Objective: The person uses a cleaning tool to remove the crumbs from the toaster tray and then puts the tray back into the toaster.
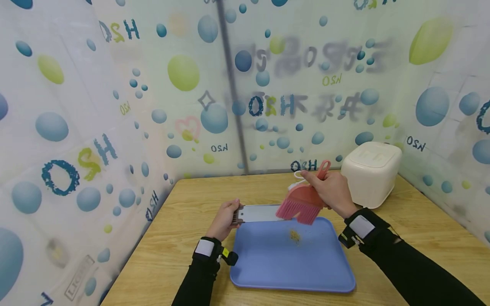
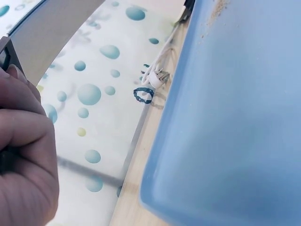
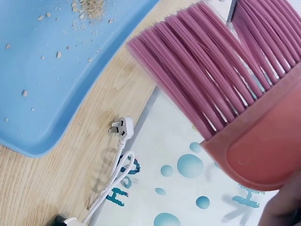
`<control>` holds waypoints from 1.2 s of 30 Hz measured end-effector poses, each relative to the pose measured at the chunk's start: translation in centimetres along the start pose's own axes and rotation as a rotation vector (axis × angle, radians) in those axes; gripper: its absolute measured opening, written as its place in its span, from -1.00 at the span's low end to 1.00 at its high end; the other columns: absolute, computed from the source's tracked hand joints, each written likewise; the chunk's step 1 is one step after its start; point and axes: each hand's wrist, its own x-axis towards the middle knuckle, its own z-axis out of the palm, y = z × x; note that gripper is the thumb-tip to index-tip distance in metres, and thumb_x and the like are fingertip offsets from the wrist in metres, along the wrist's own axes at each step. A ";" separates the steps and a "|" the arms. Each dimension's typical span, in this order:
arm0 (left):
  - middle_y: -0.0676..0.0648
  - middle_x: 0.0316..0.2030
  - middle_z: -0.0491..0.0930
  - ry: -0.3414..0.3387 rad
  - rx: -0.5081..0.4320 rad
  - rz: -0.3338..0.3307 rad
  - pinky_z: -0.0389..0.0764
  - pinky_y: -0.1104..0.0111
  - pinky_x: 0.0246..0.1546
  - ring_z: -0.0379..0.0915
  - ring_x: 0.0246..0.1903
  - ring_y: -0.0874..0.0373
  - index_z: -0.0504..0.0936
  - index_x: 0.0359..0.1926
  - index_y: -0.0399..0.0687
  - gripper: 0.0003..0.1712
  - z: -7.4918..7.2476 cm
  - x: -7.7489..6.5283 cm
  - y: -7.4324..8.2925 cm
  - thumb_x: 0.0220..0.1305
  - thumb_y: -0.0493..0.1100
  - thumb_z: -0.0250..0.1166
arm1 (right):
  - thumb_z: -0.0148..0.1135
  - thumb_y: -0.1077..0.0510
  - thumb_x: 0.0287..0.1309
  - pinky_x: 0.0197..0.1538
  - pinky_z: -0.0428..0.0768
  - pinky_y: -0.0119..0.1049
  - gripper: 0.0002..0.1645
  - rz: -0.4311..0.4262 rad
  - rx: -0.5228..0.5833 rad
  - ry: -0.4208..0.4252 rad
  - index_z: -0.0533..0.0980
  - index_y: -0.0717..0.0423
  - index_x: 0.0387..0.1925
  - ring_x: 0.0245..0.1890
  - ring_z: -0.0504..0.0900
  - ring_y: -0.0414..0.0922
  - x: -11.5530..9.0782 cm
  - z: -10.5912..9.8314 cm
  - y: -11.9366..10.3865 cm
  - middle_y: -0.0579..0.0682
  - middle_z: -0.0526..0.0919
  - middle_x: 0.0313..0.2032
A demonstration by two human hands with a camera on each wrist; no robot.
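Note:
My left hand grips the dark ridged end of a flat silver-grey plate, held level over the far edge of a blue tray. In the left wrist view the curled fingers show at the left edge. My right hand holds a coral hand brush, its pink bristles pointing down and left, near the plate's right end. The bristles are split by a gap. Sandy crumbs lie in a small heap on the tray, with loose bits scattered around.
A cream plastic box with rounded corners stands at the back right of the wooden table. Behind the brush lies a white power cord with a plug. Bubble-patterned sheets enclose the table at the back and sides.

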 end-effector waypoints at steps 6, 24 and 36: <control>-0.10 -0.37 0.45 0.009 0.003 -0.001 0.48 0.49 -0.63 0.43 -0.56 0.21 0.50 -0.14 -0.21 -0.57 0.1 0.0 -0.1 0.65 0.06 -0.06 | 0.20 -0.55 0.16 -0.72 0.49 -0.24 -0.11 0.025 0.024 -0.018 0.50 0.26 -0.53 -0.81 0.45 -0.02 -0.1 -0.2 0.0 0.05 0.49 -0.71; -0.06 -0.43 0.52 0.014 0.035 0.002 0.48 0.49 -0.63 0.45 -0.59 0.24 0.51 -0.04 -0.36 -0.52 0.1 0.0 0.1 0.66 0.01 -0.09 | 0.25 -0.32 0.32 -0.71 0.49 -0.17 -0.28 -0.120 0.296 -0.037 0.57 0.32 -0.43 -0.81 0.43 -0.01 0.1 -0.2 -1.8 0.07 0.44 -0.75; -0.10 -0.40 0.55 -0.025 0.009 -0.011 0.51 0.48 -0.64 0.47 -0.60 0.21 0.51 -0.08 -0.29 -0.54 0.8 0.3 -0.4 0.64 0.06 -0.04 | 0.29 -0.12 0.38 -0.66 0.56 -0.19 -0.56 -0.248 0.338 -0.240 0.65 0.21 -0.31 -0.71 0.52 0.02 -0.2 3.3 -4.4 0.14 0.54 -0.64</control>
